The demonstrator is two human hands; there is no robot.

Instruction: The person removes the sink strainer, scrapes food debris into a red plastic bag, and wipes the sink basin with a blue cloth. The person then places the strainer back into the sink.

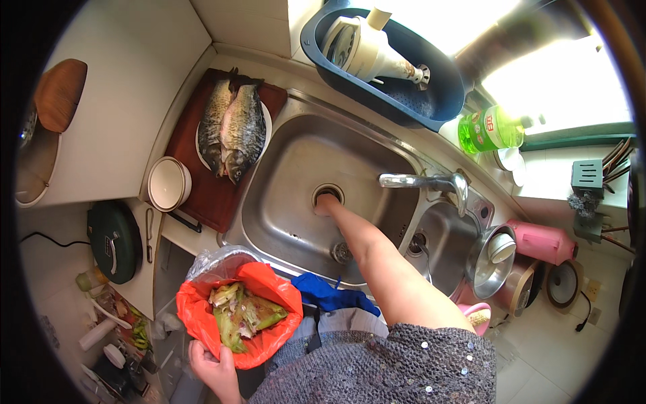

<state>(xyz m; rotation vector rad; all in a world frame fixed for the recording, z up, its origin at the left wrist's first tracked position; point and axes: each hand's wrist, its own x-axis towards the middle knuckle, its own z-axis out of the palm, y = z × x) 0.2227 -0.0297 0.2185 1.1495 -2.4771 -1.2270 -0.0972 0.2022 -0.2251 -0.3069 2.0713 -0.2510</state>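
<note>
My left hand [214, 364] grips the rim of a red plastic bag [272, 348], thumb over the edge. Corn husks and other food scraps [247, 315] lie inside the bag. My right hand [327, 204] reaches into the drain hole [337, 188] of the large stainless steel sink [287, 146]; its fingers are hidden in the hole. A metal drain strainer [342, 252] rests in the sink near its front edge. Two whole fish [243, 126] lie on a white plate [268, 121] over a dark red cutting board [176, 136] left of the sink.
Stacked white bowls [169, 184] stand at the board's corner. The faucet [414, 181] extends over the large sink. A blue basin [323, 60] holds a kitchen appliance behind it. Right of the small sink [446, 237] stand a steel bowl [472, 262] and a pink thermos [542, 241]. Green detergent [484, 131] stands near the window.
</note>
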